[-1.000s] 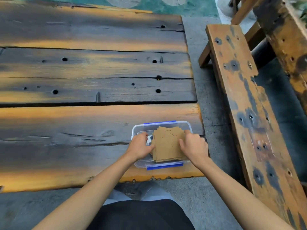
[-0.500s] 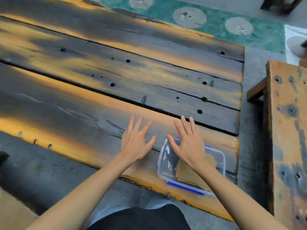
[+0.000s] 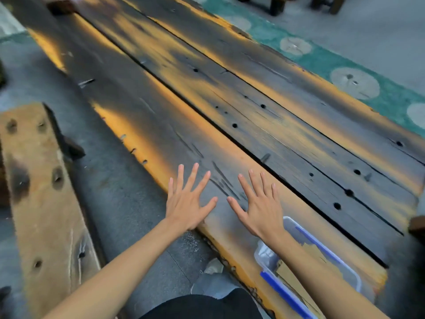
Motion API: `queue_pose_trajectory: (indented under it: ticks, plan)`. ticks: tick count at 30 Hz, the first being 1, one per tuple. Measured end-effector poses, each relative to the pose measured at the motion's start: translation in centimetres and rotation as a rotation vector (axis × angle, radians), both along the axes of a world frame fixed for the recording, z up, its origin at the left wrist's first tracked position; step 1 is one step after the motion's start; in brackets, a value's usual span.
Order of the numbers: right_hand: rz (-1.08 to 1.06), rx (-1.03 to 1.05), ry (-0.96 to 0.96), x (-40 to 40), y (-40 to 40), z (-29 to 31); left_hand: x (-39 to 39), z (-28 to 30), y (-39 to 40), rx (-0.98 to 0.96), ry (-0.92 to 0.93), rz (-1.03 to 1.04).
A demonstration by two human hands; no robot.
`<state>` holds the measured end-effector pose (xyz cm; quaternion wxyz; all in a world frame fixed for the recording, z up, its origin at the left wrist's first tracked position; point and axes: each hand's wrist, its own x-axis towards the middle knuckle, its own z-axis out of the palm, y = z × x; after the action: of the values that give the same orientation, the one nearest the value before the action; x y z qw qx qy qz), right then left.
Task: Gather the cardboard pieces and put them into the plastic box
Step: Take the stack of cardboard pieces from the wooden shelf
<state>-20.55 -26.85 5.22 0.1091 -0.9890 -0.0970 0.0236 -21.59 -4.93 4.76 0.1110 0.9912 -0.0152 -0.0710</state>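
A clear plastic box [image 3: 345,271] with blue clips stands at the near right corner of the wooden table [image 3: 253,116], partly under my right forearm. Brown cardboard pieces [image 3: 317,252] lie inside it. My left hand [image 3: 187,203] is flat over the table's near edge, fingers spread, holding nothing. My right hand [image 3: 259,203] is spread the same way just left of the box, also with nothing in it. Both hands are apart from the box.
A wooden bench [image 3: 43,199] runs along the left, with a strip of concrete floor [image 3: 119,203] between it and the table. A green patterned mat [image 3: 345,72] lies beyond the table's far edge. Wooden furniture legs stand at the top right.
Both hands let go of the cardboard stack in the box and moved left over the tabletop with fingers spread. The view swung left, so the box is now at the lower right.
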Motion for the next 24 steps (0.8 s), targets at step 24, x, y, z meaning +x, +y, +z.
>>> queue_pose_trajectory:
  ticks: [24]
  plan:
    - [0.774, 0.044, -0.116, -15.9, 27.7, 3.9, -32.5, 3.1, 21.2, 0.043, -0.064, 0.793]
